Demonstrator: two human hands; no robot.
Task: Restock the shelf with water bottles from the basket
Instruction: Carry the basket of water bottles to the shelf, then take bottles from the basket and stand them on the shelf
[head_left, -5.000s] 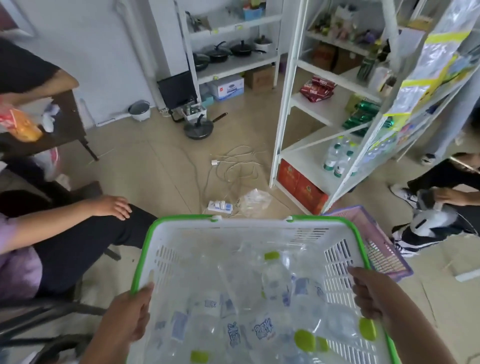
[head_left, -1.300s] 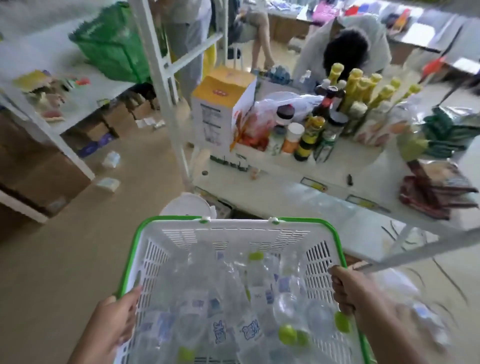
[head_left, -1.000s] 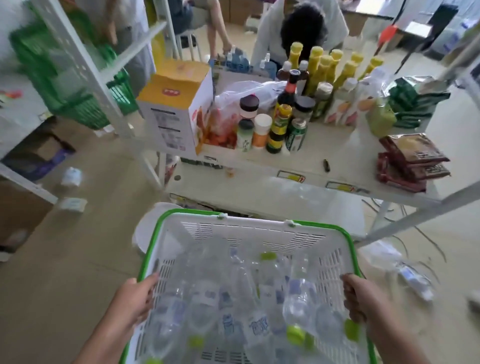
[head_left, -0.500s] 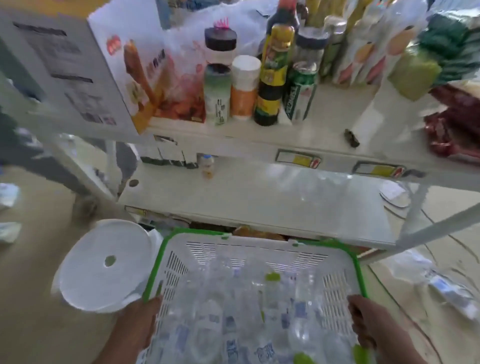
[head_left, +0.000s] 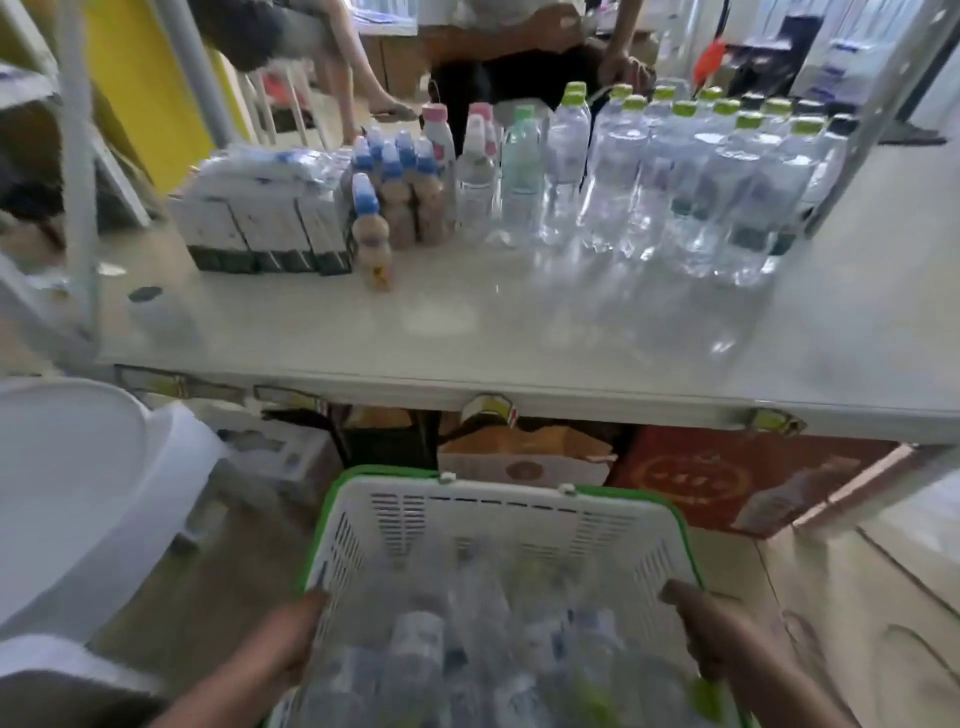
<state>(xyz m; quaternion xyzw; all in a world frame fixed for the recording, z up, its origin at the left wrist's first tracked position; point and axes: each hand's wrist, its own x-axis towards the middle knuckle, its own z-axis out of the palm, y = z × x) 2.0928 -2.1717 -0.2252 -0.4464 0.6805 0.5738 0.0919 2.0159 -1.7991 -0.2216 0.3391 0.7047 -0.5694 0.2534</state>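
Observation:
A white basket with a green rim (head_left: 498, 512) hangs low in front of me, filled with several clear water bottles (head_left: 415, 654) lying in a heap. My left hand (head_left: 293, 642) grips its left rim and my right hand (head_left: 706, 631) grips its right rim. Just beyond it stands a white shelf (head_left: 467, 332). On the shelf's back right stand several upright water bottles with green caps (head_left: 691, 176). The front half of the shelf board is bare.
Cartons (head_left: 265, 228) and small blue-capped drink bottles (head_left: 395, 192) fill the shelf's back left. Boxes (head_left: 519, 457) sit under the shelf. A white round stool (head_left: 78, 483) stands to the left. A shelf post (head_left: 78, 171) rises at left. People are behind the shelf.
I have lowered myself and the basket from the upper shelf of sauces to a lower shelf holding water bottles. Both hands have kept their hold on the basket rim.

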